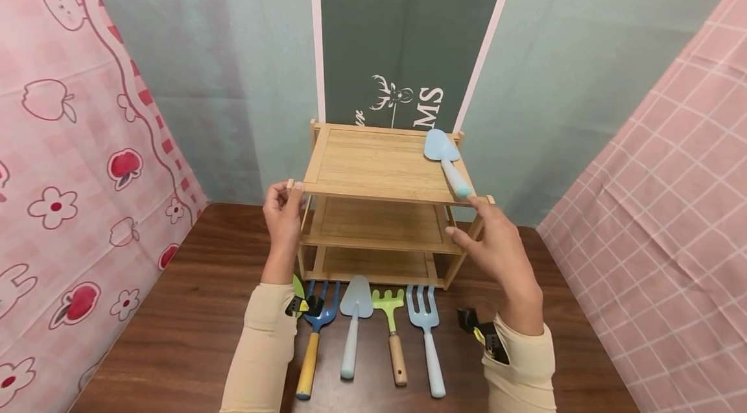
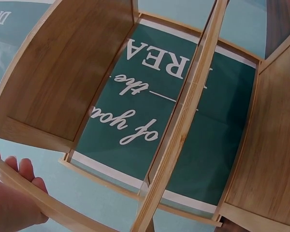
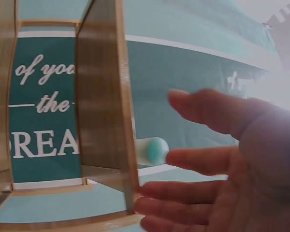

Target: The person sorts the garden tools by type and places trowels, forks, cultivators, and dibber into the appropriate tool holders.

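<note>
A three-tier wooden shelf rack (image 1: 379, 163) stands on the table. At its front left corner my left hand (image 1: 283, 209) grips the frame, thumb on the top edge and fingers curled behind the side rail. On the right end of the top tier lies a light blue hand trowel (image 1: 450, 165), handle toward me. My right hand (image 1: 498, 241) is at the front right corner, thumb spread away from the fingers. In the right wrist view its fingertips are right at the shelf's edge, beside the trowel's handle end (image 3: 157, 151).
On the table (image 1: 192, 329), in front of the rack, lie a blue fork with yellow handle (image 1: 312, 348), a pale trowel (image 1: 350, 335), a green rake (image 1: 393, 335) and a light blue fork (image 1: 428, 342). A green tool (image 1: 298, 286) is mostly hidden by my left wrist. Cloth hangs around.
</note>
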A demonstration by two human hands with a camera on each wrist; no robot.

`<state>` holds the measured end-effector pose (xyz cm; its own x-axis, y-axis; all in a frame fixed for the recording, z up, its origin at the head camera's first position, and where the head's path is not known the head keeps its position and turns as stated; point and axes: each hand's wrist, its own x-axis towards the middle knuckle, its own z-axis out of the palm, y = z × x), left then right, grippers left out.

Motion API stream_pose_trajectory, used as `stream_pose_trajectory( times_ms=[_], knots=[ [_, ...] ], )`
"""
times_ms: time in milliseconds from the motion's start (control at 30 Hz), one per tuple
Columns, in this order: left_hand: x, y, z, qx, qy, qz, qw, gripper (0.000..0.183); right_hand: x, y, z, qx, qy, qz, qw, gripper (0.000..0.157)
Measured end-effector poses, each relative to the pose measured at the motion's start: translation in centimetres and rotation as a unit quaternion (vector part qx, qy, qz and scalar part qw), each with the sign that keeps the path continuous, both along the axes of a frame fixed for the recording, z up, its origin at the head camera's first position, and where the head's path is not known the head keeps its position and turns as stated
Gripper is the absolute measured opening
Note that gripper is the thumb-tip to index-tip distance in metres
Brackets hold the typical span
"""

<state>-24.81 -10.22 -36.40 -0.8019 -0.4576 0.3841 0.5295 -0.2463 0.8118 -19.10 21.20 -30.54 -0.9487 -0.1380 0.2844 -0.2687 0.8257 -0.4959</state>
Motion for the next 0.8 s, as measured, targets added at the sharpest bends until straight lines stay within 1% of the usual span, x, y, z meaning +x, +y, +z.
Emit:
stream_pose_trajectory(
  times_ms=[67, 100, 267, 333, 433, 600, 800],
  knots=[
    [0.0, 0.0, 0.0, 0.002, 0.001, -0.001, 1.0000, 0.009, 0.3, 0.2, 0.0, 0.023, -0.021, 0.022, 0.999, 0.069],
    [-0.3, -0.1, -0.2, 0.004, 0.003, -0.003, 1.0000, 0.009, 0.4, 0.3, -0.1, 0.033, -0.027, 0.033, 0.999, 0.069],
    [-1.6, -0.5, -1.6, 0.012, 0.007, -0.009, 0.9999, 0.010, 0.6, 0.6, -0.9, 0.048, -0.048, 0.076, 0.995, 0.068],
    [-1.9, -0.6, -2.1, 0.014, 0.009, -0.008, 0.9998, 0.012, 0.6, 0.6, -1.3, 0.047, -0.058, 0.079, 0.994, 0.067],
    [-2.0, -0.5, -2.2, 0.010, 0.011, -0.005, 0.9999, 0.011, 0.6, 0.6, -1.9, 0.049, -0.069, 0.074, 0.994, 0.065],
    [-1.8, -0.5, -2.2, -0.005, 0.018, -0.002, 0.9998, 0.009, 0.8, 0.6, -2.7, 0.048, -0.079, 0.069, 0.993, 0.065],
    [-1.8, -0.5, -2.1, -0.016, 0.015, 0.000, 0.9998, 0.015, 1.4, 0.6, -3.7, 0.045, -0.083, 0.071, 0.993, 0.064]
  ],
)
